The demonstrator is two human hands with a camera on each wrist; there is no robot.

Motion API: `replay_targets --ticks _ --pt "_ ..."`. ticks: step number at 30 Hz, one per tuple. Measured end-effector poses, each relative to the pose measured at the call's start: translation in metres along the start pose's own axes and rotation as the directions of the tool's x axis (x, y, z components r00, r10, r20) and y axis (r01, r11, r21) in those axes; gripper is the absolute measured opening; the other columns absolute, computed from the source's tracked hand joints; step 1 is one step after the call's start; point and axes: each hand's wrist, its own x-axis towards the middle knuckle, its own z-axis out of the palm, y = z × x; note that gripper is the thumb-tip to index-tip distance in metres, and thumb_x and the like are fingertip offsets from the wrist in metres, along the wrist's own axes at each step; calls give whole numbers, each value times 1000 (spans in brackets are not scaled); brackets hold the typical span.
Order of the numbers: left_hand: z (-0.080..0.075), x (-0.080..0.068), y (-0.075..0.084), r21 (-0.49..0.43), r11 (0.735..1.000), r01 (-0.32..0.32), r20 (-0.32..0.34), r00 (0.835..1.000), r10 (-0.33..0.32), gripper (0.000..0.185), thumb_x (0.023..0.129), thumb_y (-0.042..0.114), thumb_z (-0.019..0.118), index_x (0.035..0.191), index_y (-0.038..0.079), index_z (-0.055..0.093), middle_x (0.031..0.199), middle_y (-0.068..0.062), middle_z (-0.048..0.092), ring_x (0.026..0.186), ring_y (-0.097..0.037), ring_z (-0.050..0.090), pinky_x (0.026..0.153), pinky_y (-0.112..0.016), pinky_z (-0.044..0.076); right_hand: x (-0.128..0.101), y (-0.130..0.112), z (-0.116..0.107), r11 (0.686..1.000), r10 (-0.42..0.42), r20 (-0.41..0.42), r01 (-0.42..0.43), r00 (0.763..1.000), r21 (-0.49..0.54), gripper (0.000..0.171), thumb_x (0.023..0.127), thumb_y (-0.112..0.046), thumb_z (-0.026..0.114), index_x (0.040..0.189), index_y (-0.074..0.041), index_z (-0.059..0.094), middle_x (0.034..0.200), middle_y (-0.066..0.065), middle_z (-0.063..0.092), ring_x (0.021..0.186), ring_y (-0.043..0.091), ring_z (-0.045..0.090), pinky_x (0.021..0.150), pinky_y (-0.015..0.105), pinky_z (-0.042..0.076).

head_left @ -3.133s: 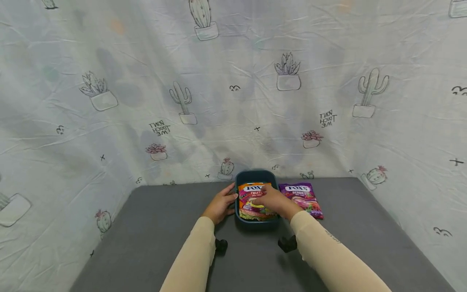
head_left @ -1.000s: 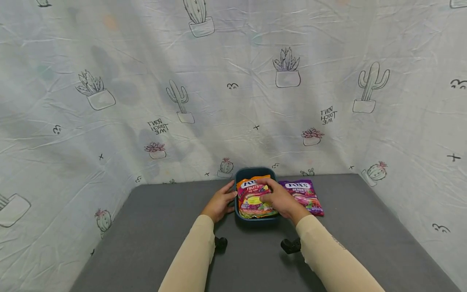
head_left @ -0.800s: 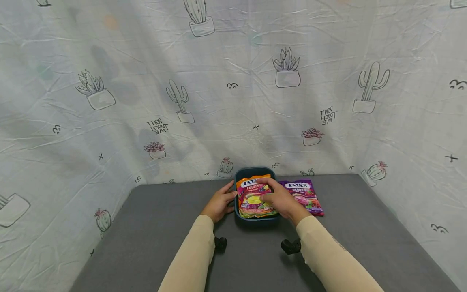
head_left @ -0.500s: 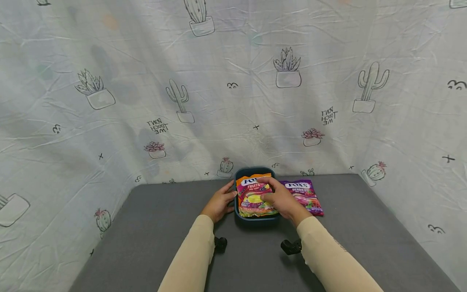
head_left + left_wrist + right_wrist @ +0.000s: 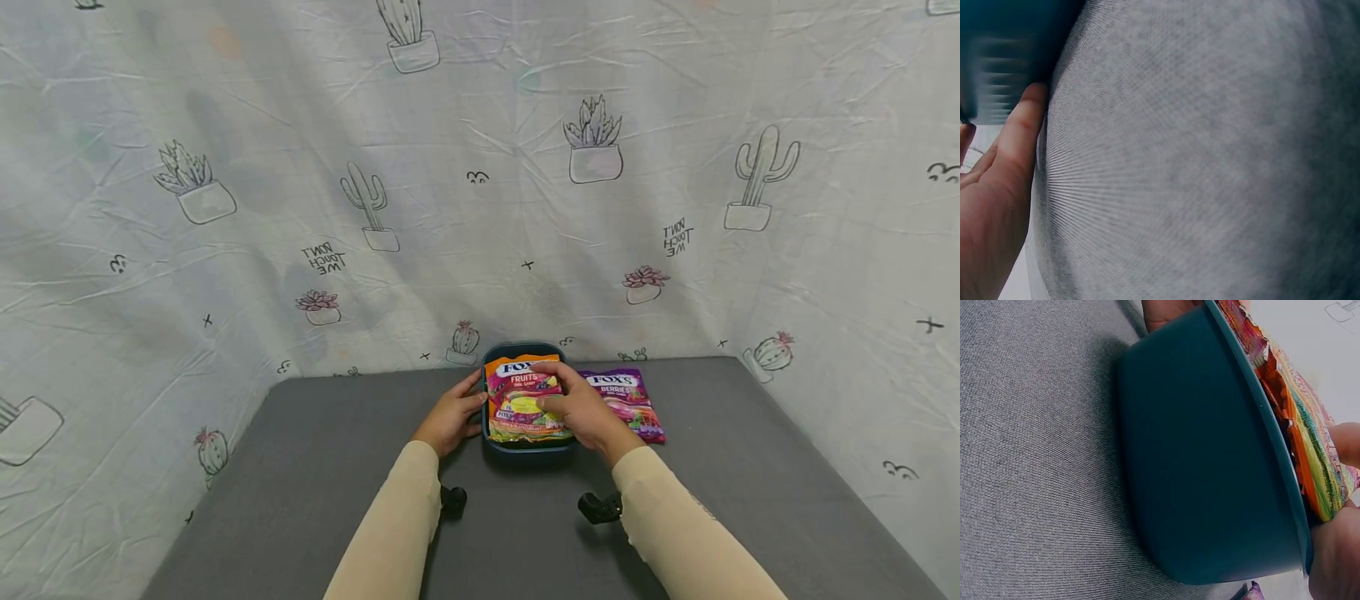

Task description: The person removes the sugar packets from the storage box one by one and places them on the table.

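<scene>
A dark teal plastic tub (image 5: pixel 529 450) stands near the back of the table, its outer wall filling much of the right wrist view. An orange and magenta Fox's Fruits candy bag (image 5: pixel 517 408) lies face up at the tub's top. In the right wrist view the candy bag (image 5: pixel 1313 437) bulges above the rim. My right hand (image 5: pixel 588 412) grips the bag's right side between thumb and fingers. My left hand (image 5: pixel 450 418) rests against the tub's left side, and in the left wrist view an extended finger touches the ribbed wall. What lies under the bag is hidden.
A purple Fox's Berries candy bag (image 5: pixel 628 402) lies on the table just right of the tub, partly behind my right hand. The grey cloth-covered table (image 5: pixel 345 467) meets a white curtain (image 5: pixel 480 225) printed with cacti at its back and sides.
Over three seconds my right hand has moved slightly right on the Fruits bag. The bag tilted, then straightened, and now sits a little farther back. My left hand and the tub stay in place.
</scene>
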Motion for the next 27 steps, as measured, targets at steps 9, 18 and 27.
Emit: replay_targets --ticks 9,18,27 --pt "2 -1 0 14 1000 -6 -9 1000 6 69 115 21 59 176 20 27 173 -20 33 153 -38 40 111 -64 45 1 2 -3 1000 9 -5 -9 1000 18 60 107 3 63 162 -17 49 160 20 41 123 38 58 96 41 58" --pt "2 1 0 -7 1000 -9 -17 1000 9 69 114 20 61 175 20 29 171 -19 38 149 -35 46 106 -58 51 2 2 -7 998 1 -39 1 999 66 59 107 4 63 162 -17 51 165 15 39 127 38 57 95 39 58" --pt "3 3 0 -4 1000 13 -25 1000 -13 69 114 21 62 175 21 29 172 -18 36 152 -36 43 109 -60 48 0 0 -10 997 -21 -40 24 999 72 61 107 5 62 162 -15 49 163 15 40 123 35 57 93 37 57"
